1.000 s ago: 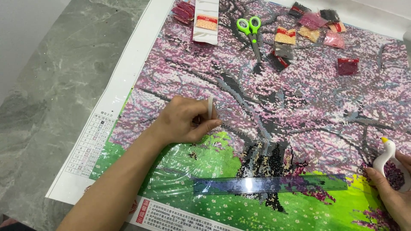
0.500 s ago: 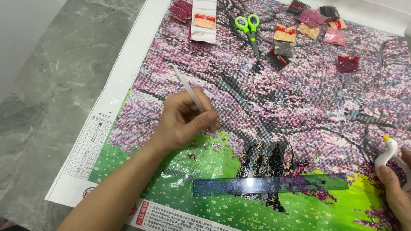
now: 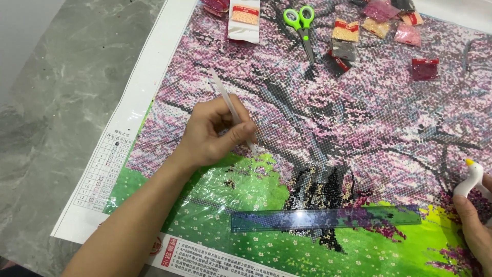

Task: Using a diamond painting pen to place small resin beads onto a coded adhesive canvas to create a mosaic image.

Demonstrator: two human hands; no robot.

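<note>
A large bead-mosaic canvas of a pink blossoming tree over green grass covers the table. My left hand grips a thin white applicator pen, its tip pressed onto the canvas where pink meets green. At the right edge my right hand holds a white swan-shaped bead tray filled with dark red beads. A clear blue ruler lies across the lower trunk, between the two hands.
Green-handled scissors and several small bead packets lie along the canvas's far edge, with a dark red packet further right. A colour-key chart is printed on the left margin. Grey marble tabletop extends to the left.
My left hand turned the pen from a curled grip into a writing hold and set its tip on the canvas. The view shifted slightly; my right hand stays on the swan tray.
</note>
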